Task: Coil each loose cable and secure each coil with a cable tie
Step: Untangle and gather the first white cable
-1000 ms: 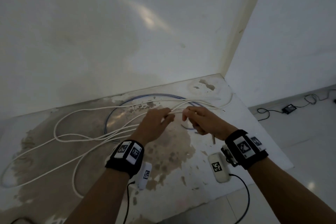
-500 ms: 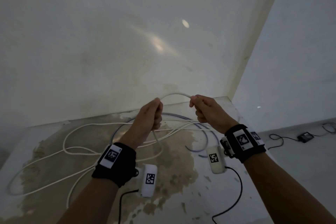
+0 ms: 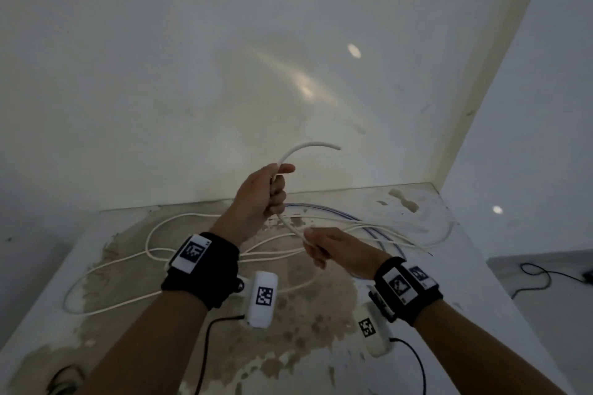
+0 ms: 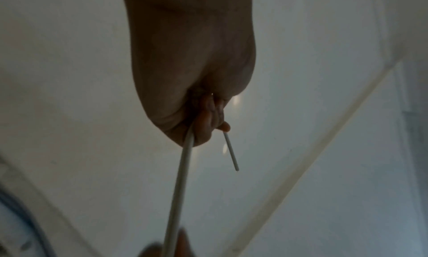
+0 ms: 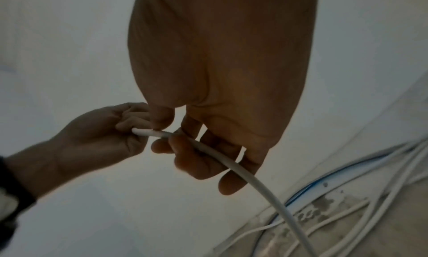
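Observation:
A long white cable [image 3: 308, 146] lies in loose loops [image 3: 154, 234] on the stained table [image 3: 455, 269]. My left hand [image 3: 260, 199] is raised above the table and grips the cable in a fist near its end; the short free end arcs up and to the right. In the left wrist view the cable [image 4: 183, 169] runs down out of the fist. My right hand [image 3: 330, 250] is lower and to the right, its thumb and curled fingers holding the same cable [image 5: 208, 149] just below the left hand [image 5: 99, 132]. A blue cable [image 3: 369, 221] lies under the white loops.
A pale wall stands right behind the table. The table's right edge drops to a floor where a black cord [image 3: 539, 279] lies. Another dark cord [image 3: 64, 378] sits at the table's near left corner. More white strands [image 5: 347, 215] cross the stained surface.
My left hand has lifted the cable end higher. My right hand has let go of the end and moved down the cable, so the end now sticks out free.

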